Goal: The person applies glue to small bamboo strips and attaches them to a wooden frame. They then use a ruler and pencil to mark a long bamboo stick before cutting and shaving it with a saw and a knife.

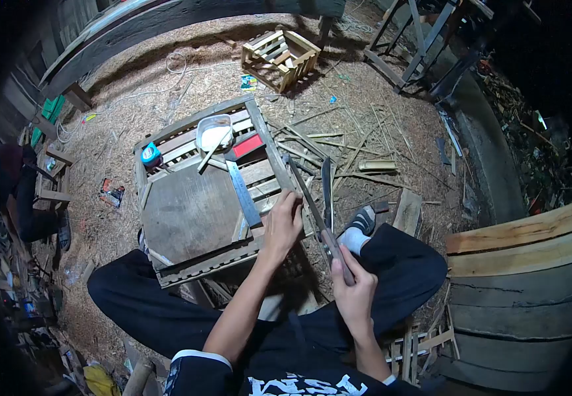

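Note:
My right hand (355, 287) is closed round the brown handle of a long knife (309, 198), whose narrow dark blade slants up and away along the right side of a slatted wooden stand. My left hand (282, 223) has its fingers curled together at the stand's near right corner, close to the knife; what they hold, if anything, I cannot tell. Beside that hand a steel ruler (243, 193) lies on the slatted stand (266, 135). A second dark curved blade (327, 188) shows just right of the knife.
On the stand are a dark board (193, 208), a plastic tub (214, 132) with a stick across it, a red block (248, 145) and a blue tape measure (150, 154). Beyond stands a slatted crate (283, 59). Split strips (345, 142) litter the ground; planks (517, 244) lie right.

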Motion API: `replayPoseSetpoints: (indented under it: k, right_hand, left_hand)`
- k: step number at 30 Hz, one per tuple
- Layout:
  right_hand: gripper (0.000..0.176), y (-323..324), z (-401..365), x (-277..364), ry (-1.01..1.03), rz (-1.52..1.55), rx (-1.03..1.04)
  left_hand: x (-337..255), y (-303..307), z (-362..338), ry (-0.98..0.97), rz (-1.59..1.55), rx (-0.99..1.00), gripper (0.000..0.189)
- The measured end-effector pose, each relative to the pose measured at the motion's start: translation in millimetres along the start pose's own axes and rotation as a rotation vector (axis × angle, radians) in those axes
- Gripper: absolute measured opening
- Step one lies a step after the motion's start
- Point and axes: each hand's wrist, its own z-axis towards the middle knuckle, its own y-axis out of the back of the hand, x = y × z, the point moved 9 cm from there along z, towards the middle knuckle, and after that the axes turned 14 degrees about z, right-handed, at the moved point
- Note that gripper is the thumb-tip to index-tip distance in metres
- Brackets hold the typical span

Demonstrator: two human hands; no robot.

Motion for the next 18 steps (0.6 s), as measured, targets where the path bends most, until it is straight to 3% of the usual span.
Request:
replayPoseSetpoints:
  k: [3, 5, 9, 13, 18]
  right_hand:
    - [0.036, 3.5, 7.3, 3.6, -0.011, 0.006, -0.009]
    - [0.036, 12.2, 9.8, 0.4, -0.124, 0.024, 0.031]
    - [0.037, 12.2, -2.9, -1.4, -0.019, 0.037, 0.004]
    - [0.037, 3.4, 10.2, 3.8, -0.102, 0.066, -0.015]
    - [0.037, 7.4, -4.0, -30.3, -0.052, 0.112, -0.041]
  left_hand:
    - [4.5, 0.2, 2.4, -0.01, -0.002, -0.04, 0.018]
    - [3.7, 0.0, 1.9, 0.016, -0.033, -0.02, 0.017]
    - [1.4, -6.5, -1.4, 0.001, 0.001, 0.014, 0.016]
    - [7.9, -1.4, 1.5, 0.015, 0.001, -0.036, 0.017]
    - [8.3, -3.2, 0.8, 0.035, -0.037, -0.036, 0.016]
